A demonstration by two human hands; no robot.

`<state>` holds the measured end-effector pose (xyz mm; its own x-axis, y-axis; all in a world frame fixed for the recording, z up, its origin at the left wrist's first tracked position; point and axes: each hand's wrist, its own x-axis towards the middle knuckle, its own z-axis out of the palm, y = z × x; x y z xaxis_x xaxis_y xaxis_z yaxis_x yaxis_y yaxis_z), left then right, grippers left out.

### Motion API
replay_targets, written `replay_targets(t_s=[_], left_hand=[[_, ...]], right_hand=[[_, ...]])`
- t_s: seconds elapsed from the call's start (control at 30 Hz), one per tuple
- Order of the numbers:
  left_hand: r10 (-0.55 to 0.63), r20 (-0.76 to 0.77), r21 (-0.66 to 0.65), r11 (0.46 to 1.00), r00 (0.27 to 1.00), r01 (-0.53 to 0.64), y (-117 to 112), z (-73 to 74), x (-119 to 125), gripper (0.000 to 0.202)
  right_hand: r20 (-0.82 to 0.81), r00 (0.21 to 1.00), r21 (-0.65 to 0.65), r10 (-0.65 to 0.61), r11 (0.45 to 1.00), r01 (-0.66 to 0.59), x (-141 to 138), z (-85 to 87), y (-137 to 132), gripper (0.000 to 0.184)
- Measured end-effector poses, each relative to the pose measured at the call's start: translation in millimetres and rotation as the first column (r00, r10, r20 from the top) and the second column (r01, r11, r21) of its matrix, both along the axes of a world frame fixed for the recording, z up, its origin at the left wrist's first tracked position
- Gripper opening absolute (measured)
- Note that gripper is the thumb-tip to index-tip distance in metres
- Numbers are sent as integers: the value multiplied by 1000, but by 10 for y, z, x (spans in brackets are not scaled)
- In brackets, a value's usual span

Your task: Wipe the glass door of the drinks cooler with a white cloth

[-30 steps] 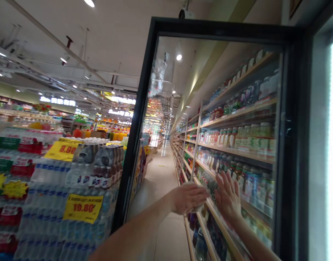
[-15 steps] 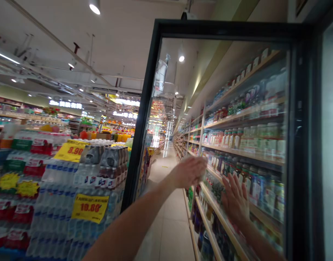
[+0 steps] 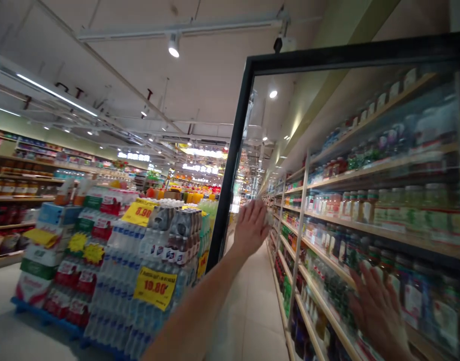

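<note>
My left hand is raised with its palm toward the glass of a black-framed door, near the frame's left side. Its fingers are stretched out flat. A small pale patch shows beside the thumb edge; I cannot tell whether it is a cloth or a reflection. Lower on the right, my right hand is blurred, with fingers spread and nothing visible in them. It is held up in front of the glass; contact is unclear. Bottles on shelves appear in the glass, through it or mirrored.
Shrink-wrapped bottle packs are stacked on a blue pallet at left, with yellow price signs on them. A pale tiled aisle floor runs away beyond the glass. More stocked shelves stand at far left.
The view has swung left, so the door and hands sit farther right. My left hand has shifted left across the glass toward the frame, and its fingers now point more upward.
</note>
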<state>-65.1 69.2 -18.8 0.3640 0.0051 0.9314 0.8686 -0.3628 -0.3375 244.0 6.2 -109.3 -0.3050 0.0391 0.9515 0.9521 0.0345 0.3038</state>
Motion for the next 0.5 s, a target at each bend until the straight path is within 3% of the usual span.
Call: replay_targets(t_s=[0.03, 0.07, 0.13, 0.2, 0.23, 0.27, 0.33, 0.4, 0.43, 0.5], left_hand=[[23, 54, -3, 1000, 998, -23, -12, -12, -31, 53], [19, 2, 14, 1000, 1000, -19, -30, -71, -49, 53], [-35, -352, 71, 995, 935, 64, -71, -260, -63, 50], [-65, -619, 74, 987, 783, 140, -90, -389, -85, 47], [-68, -628, 61, 989, 775, 137, -87, -392, -104, 47], [-62, -545, 47, 994, 836, 103, -77, -358, -125, 48], [-1, -174, 3, 1000, 985, 2, -53, -246, -157, 51], [42, 70, -7, 999, 997, -41, -48, -219, -161, 52], [29, 40, 14, 999, 999, -30, -58, -266, -156, 51], [-36, -285, 73, 996, 958, 60, -94, -437, -153, 48]], right_hand=[[5, 1000, 1, 1, 1000, -1, 11, 2, 2, 63], [8, 1000, 2, 2, 1000, -2, 21, 2, 5, 63], [1, 1000, 6, 13, 1000, -13, 26, -6, 6, 63], [-30, 998, -4, 51, 999, -51, 4, -17, -3, 63], [-60, 995, -7, 79, 997, -80, -17, -21, -11, 63], [-102, 989, -12, 110, 994, -112, -41, -23, -21, 62], [-180, 971, -18, 157, 987, -163, -90, -21, -43, 61], [-184, 969, -23, 165, 985, -172, -122, -15, -61, 61], [-185, 969, -32, 164, 984, -173, -131, -13, -68, 62], [-202, 963, -37, 176, 982, -187, -141, -14, -80, 61]])
